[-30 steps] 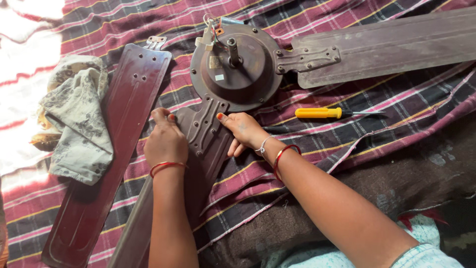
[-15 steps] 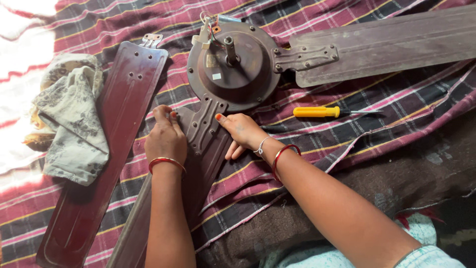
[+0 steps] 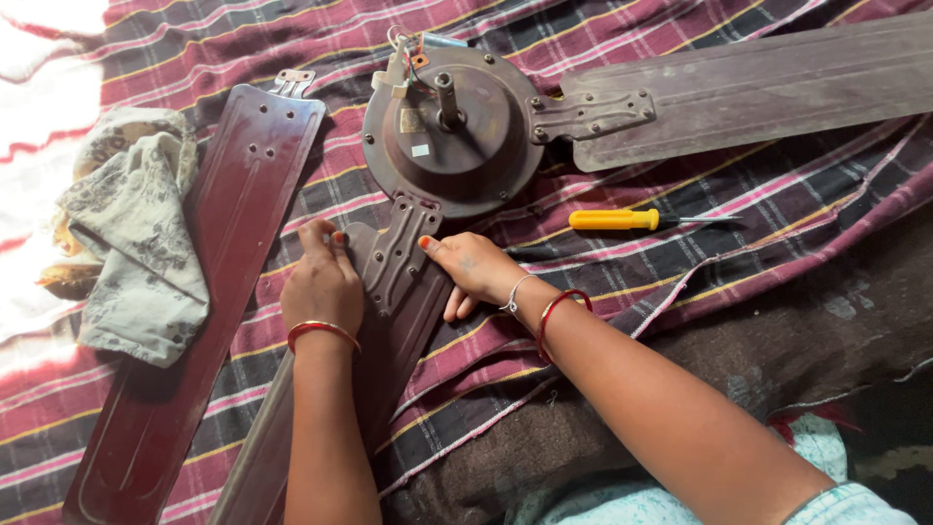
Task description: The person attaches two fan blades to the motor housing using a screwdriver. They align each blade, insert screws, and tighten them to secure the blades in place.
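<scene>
our left hand [image 3: 324, 280] was curled at the edge of the near blade [image 3: 374, 340], fingertips pressed on the metal by its bracket [image 3: 398, 255]; whether anything small sat pinched under them we could not tell. our right hand [image 3: 473, 267] lay half open on the blade's other edge, thumb against the bracket, holding nothing. the bracket reached up to the motor [image 3: 452, 131], which lay on the striped cloth [image 3: 680, 233]. a second blade [image 3: 739, 87] was fixed to the motor at right; a loose blade [image 3: 209, 292] lay just left of our left hand, with a rag [image 3: 136, 238] beyond it. the screwdriver [image 3: 632, 220] lay apart, right of our right hand. risks as we judged them: fingers nicked on thin blade edges if the blade slid; motor rolling on soft cloth; a freed screw lost in the folds.
</scene>
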